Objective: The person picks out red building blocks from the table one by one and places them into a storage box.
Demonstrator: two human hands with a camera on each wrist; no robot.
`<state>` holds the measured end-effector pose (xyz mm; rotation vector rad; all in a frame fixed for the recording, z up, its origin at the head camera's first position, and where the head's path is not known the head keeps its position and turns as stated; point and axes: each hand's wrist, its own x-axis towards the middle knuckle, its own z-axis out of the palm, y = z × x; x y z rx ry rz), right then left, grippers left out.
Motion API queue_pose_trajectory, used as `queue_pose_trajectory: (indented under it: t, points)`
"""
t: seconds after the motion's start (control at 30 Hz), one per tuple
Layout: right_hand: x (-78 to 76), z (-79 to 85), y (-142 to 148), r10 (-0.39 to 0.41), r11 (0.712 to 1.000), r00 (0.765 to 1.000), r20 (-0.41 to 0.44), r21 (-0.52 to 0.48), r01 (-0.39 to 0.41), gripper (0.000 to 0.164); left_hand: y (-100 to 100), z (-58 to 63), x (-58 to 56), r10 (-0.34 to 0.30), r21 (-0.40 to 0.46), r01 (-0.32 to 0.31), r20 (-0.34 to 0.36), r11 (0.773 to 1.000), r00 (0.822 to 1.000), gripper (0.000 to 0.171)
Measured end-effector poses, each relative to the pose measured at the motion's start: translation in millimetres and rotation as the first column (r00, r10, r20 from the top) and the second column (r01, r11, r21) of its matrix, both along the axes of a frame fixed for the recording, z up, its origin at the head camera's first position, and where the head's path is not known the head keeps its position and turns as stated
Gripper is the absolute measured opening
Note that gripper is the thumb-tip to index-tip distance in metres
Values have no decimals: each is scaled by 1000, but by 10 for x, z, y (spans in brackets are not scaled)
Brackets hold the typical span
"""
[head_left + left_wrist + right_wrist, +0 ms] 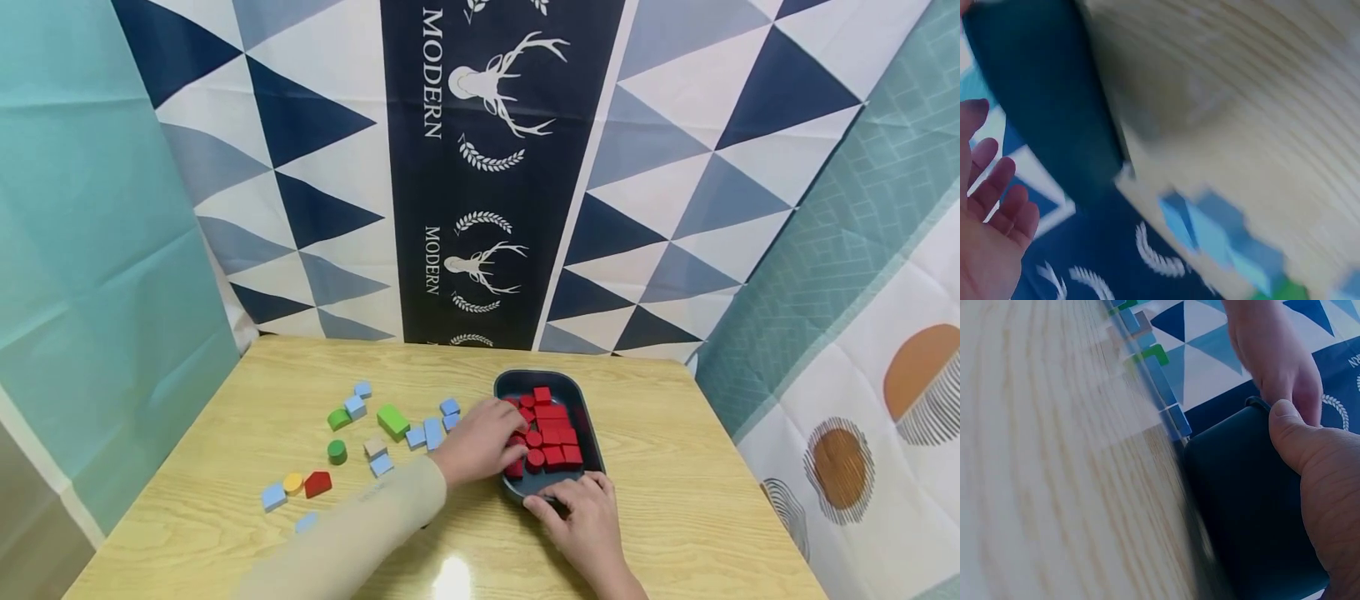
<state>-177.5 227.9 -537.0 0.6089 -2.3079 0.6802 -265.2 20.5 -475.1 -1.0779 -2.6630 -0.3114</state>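
Note:
A dark rectangular tray on the table holds several red blocks, some cylindrical, some square-edged. Over its left side reaches my left hand, fingers bent loosely above the blocks. In the left wrist view the fingers of that left hand are relaxed beyond the tray's dark outer wall, with nothing showing between them. My right hand grips the near rim of the tray. Its thumb lies on the rim in the right wrist view, and its other fingers are mostly hidden there.
Left of the tray lie loose blocks: a long green block, a green cylinder, a red house-shaped block, a yellow disc and several light-blue blocks. A patterned cloth hangs behind the wooden table.

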Motion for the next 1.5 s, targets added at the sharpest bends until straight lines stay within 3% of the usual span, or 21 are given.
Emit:
queue_pose_trajectory:
  t: [0.1,0.23,0.4,0.47,0.53,0.67,0.8,0.97,1.2,1.37,1.5]
  points:
    - [-6,14,-3,-1,1000,1000,1,-12,1,20,-393,106,10,56,38,-57,25,998,998,34]
    - [-11,35,9,-2,1000,1000,-4,-21,2,19,-1088,231,101,151,64,-159,116,985,982,32]
    - [-2,61,50,-10,1000,1000,-15,-22,10,19,-1870,268,366,293,3,-301,221,954,930,28]
    - [0,71,70,-15,1000,1000,-15,-22,15,19,-2073,256,482,330,-48,-329,253,943,909,29]
    - [-3,76,86,-19,1000,1000,-16,-22,19,18,-2212,234,584,343,-91,-331,256,939,904,32]
    - [-13,63,98,-18,999,1000,-23,-30,17,18,-2343,172,692,326,-139,-304,177,942,929,35]
    - [-13,18,75,-10,999,999,-35,-35,8,18,-2390,72,691,315,-176,-293,114,940,942,36]
    - [-13,-11,42,7,999,999,-46,-40,-9,19,-2421,-36,685,337,-200,-306,145,931,930,30]
    - [-29,8,29,15,999,999,-52,-40,-17,20,-2436,-130,701,384,-187,-349,210,918,899,26]
    - [-26,5,16,13,999,999,-50,-30,-15,21,-2460,-153,692,366,-180,-335,183,925,912,23]
    - [-11,-2,0,18,1000,999,-31,-21,-18,21,-2432,-48,697,341,-130,-324,146,937,929,22]
